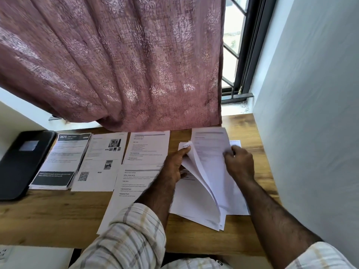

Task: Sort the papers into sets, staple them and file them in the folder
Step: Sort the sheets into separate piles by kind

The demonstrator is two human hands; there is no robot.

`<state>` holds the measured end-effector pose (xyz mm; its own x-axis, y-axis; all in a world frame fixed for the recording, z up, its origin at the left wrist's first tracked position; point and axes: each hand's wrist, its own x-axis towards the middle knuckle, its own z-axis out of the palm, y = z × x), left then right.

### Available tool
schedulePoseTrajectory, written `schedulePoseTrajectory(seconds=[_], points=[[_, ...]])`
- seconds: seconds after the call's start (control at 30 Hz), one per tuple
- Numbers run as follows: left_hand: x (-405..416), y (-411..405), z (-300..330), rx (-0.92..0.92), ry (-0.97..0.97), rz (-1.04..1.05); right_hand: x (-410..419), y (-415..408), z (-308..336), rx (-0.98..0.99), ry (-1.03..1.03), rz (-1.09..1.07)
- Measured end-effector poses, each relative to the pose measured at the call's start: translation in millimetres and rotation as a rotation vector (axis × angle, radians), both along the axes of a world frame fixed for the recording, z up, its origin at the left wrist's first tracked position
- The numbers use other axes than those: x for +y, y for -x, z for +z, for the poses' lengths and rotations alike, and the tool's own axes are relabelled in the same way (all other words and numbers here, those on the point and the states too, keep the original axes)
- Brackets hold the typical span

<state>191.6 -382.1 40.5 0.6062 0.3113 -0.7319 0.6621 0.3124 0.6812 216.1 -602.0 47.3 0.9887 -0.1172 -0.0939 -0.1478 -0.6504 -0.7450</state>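
A loose stack of white papers (206, 193) lies on the wooden desk (58, 214) at the right. My left hand (174, 167) holds up several curled sheets of it at their top left edge. My right hand (240, 164) pinches the right edge of the top printed sheet (210, 150). Sorted piles lie in a row to the left: a set with a dark header (62, 162), a sheet with photos and a QR code (99, 162), a text sheet (148, 147), and another text sheet (128, 191) partly under my left forearm. A black folder (21, 162) lies shut at the far left.
A mauve curtain (116, 65) hangs down to the desk's back edge, just behind the paper row. A grey wall (310, 113) borders the desk on the right. A barred window (239, 45) shows beside the curtain. Bare desk lies along the front left.
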Motion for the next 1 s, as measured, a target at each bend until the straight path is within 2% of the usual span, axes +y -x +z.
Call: schedulePoseTrajectory(seconds=[0.1,0.17,0.27,0.37,0.4,0.47,0.53,0.63,0.7,0.8,0.9,1.0], points=[[-10,-3,13,-0.032,-0.022,-0.075,3,-19,52,-0.274,0.088,-0.005],[-15,-6,24,-0.079,-0.082,-0.109,8,-31,79,-0.422,0.159,0.087],[-24,-9,40,-0.15,-0.148,-0.266,17,-37,104,-0.582,0.266,0.221],[-16,-18,48,-0.314,-0.364,-0.285,22,-32,126,-0.731,0.334,0.265],[-9,-21,50,-0.331,-0.345,-0.305,23,-31,132,-0.792,0.356,0.272],[2,-23,57,-0.306,-0.185,-0.356,28,-27,146,-0.911,0.377,0.274],[8,-21,66,-0.339,-0.156,-0.311,34,-24,160,-0.97,0.287,0.245],[19,-22,70,-0.486,-0.285,-0.17,41,-26,169,-0.878,0.058,0.182],[38,-19,71,-0.506,-0.273,-0.116,47,-25,167,-0.742,-0.114,0.154],[69,-12,73,-0.576,-0.282,-0.178,58,-19,159,-0.529,-0.393,0.152],[90,1,73,-0.511,-0.184,-0.228,74,-13,141,-0.391,-0.474,0.092],[119,17,64,-0.441,-0.114,-0.192,95,-4,110,-0.157,-0.487,0.108]])
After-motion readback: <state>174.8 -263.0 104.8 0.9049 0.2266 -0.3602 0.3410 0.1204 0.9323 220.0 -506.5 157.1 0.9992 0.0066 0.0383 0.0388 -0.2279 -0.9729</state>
